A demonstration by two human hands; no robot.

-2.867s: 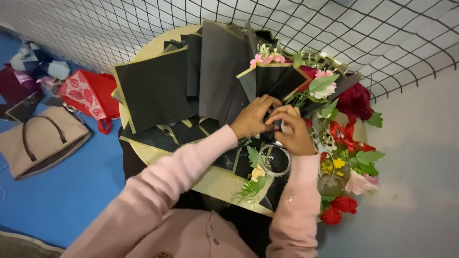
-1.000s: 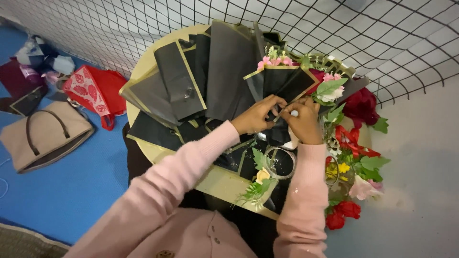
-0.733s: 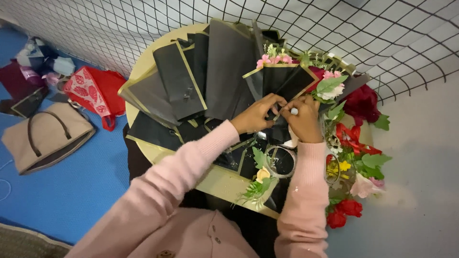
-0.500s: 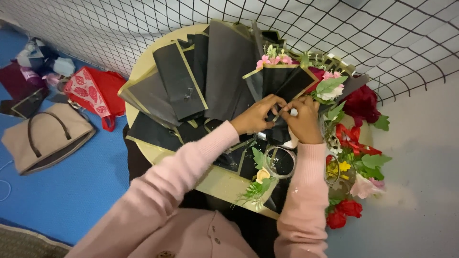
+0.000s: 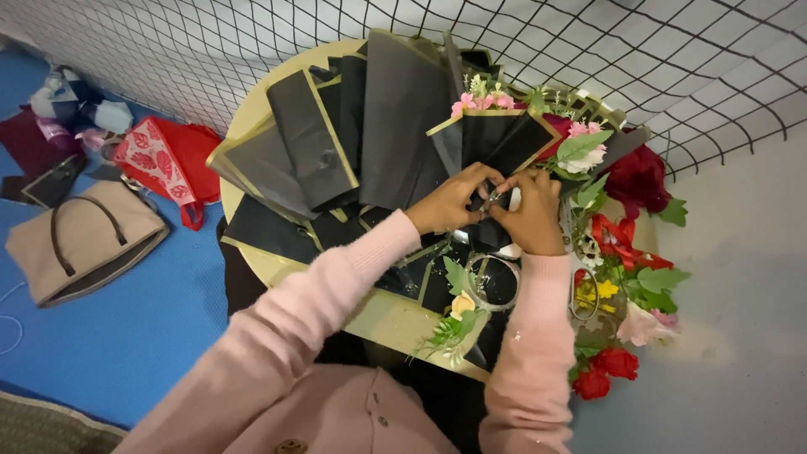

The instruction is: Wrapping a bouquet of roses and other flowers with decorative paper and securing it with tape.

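The one camera is sitting on the person's head and looking almost straight down, so the pink sleeves are running up from the bottom edge toward the round table [image 5: 252,126] in the middle. It is hanging fairly near, with the table filling the centre and the black wire grid [image 5: 672,59] crossing the top. The blue mat [image 5: 126,336] is showing on the left, pale floor on the right. No second view is sharing the scene.
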